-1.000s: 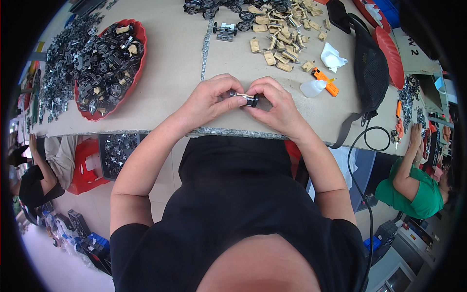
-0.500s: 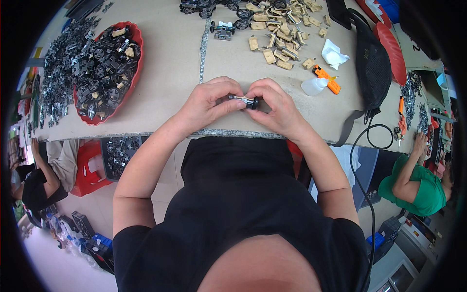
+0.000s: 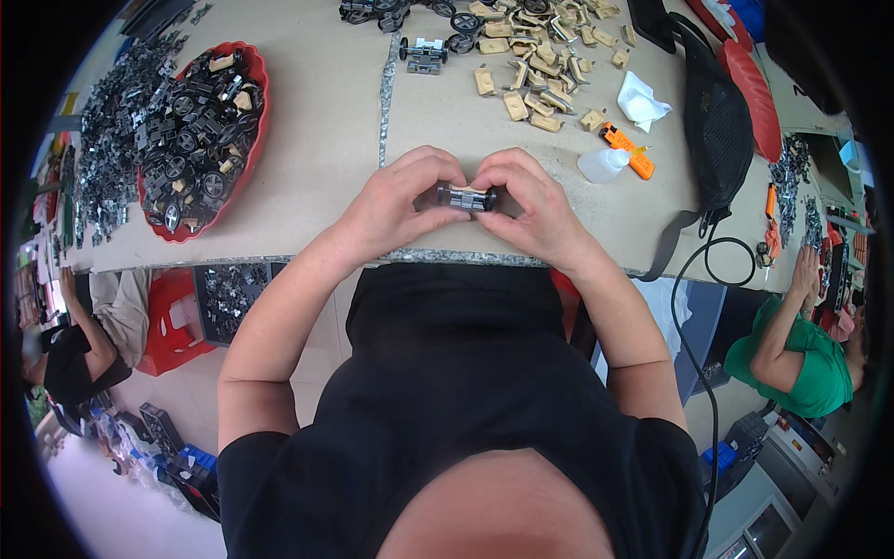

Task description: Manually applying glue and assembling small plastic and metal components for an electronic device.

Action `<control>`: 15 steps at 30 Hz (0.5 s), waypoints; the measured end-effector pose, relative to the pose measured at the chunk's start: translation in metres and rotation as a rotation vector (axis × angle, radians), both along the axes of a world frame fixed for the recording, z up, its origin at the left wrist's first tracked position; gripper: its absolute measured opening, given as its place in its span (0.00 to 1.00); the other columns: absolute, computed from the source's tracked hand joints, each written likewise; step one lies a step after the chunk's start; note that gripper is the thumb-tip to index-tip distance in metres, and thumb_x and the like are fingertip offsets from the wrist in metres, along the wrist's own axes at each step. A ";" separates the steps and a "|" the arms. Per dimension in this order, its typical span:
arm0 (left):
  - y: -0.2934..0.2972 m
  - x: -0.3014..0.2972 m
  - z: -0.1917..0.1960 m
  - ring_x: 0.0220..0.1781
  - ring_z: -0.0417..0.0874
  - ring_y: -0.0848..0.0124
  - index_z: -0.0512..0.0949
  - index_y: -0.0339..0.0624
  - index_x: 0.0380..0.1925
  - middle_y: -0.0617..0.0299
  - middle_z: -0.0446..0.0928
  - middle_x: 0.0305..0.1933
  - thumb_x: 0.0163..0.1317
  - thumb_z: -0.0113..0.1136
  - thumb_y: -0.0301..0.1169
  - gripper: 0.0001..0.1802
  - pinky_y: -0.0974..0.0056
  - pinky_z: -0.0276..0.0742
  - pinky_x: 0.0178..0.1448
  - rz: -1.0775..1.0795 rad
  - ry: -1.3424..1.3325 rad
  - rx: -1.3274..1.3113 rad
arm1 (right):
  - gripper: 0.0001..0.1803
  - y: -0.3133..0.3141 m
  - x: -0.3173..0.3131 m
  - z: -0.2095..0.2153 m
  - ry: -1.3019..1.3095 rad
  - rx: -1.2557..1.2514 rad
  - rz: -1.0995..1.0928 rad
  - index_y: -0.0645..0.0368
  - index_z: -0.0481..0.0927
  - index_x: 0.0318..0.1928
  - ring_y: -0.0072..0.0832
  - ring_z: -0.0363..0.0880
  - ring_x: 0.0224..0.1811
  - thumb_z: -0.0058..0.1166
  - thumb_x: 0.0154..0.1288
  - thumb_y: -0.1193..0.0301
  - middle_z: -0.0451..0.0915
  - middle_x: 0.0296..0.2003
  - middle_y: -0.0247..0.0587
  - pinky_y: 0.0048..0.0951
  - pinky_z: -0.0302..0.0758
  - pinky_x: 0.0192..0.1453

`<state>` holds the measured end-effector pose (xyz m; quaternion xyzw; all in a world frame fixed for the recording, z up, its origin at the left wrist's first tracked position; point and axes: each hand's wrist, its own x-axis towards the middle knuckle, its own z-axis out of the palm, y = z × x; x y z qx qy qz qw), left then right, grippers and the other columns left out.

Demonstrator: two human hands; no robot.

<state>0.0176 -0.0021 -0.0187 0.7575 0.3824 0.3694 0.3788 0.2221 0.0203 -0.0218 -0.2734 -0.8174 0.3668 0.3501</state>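
Between my two hands, just above the table near its front edge, is a small toy wheel-and-axle assembly with dark wheels at its ends and a grey middle. My left hand pinches its left end and my right hand its right end. A sliver of tan shows along its far side. Farther off on the table lies a similar wheeled chassis piece. Beyond my hands, tan blocks with metal tabs lie in a loose heap.
At left stands a red scalloped basket of wheeled parts, beside a pile of small dark parts. Toward the right are a white bottle, an orange tool, white tissue and a black bag. People work at both sides.
The assembly has turned in my fingers, so more of its grey middle shows. My left thumb has shifted off its face toward the near side.
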 end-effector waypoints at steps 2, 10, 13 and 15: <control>0.000 0.000 -0.001 0.32 0.73 0.72 0.74 0.40 0.37 0.61 0.73 0.38 0.48 0.67 0.26 0.15 0.69 0.71 0.36 0.001 -0.031 -0.029 | 0.17 0.000 0.000 0.000 0.001 -0.001 0.003 0.58 0.72 0.39 0.29 0.73 0.36 0.60 0.46 0.80 0.70 0.39 0.38 0.26 0.72 0.36; 0.002 0.000 0.000 0.34 0.73 0.73 0.75 0.38 0.35 0.61 0.73 0.36 0.49 0.66 0.26 0.13 0.69 0.70 0.36 -0.029 -0.048 -0.034 | 0.17 -0.002 0.000 0.001 -0.008 -0.030 0.018 0.59 0.72 0.39 0.29 0.73 0.36 0.60 0.47 0.80 0.70 0.39 0.39 0.26 0.72 0.35; 0.002 -0.001 0.002 0.40 0.75 0.70 0.76 0.38 0.36 0.60 0.75 0.38 0.49 0.67 0.27 0.14 0.67 0.71 0.42 -0.016 -0.048 -0.131 | 0.17 -0.003 0.000 0.001 0.008 -0.038 0.010 0.59 0.72 0.39 0.29 0.73 0.36 0.60 0.47 0.80 0.70 0.39 0.39 0.25 0.72 0.34; 0.002 -0.001 0.003 0.44 0.75 0.70 0.76 0.38 0.38 0.59 0.75 0.39 0.49 0.67 0.26 0.16 0.67 0.72 0.46 -0.008 -0.059 -0.162 | 0.16 -0.001 0.001 0.001 0.009 -0.031 0.003 0.61 0.72 0.40 0.27 0.74 0.37 0.59 0.48 0.81 0.70 0.39 0.39 0.25 0.73 0.36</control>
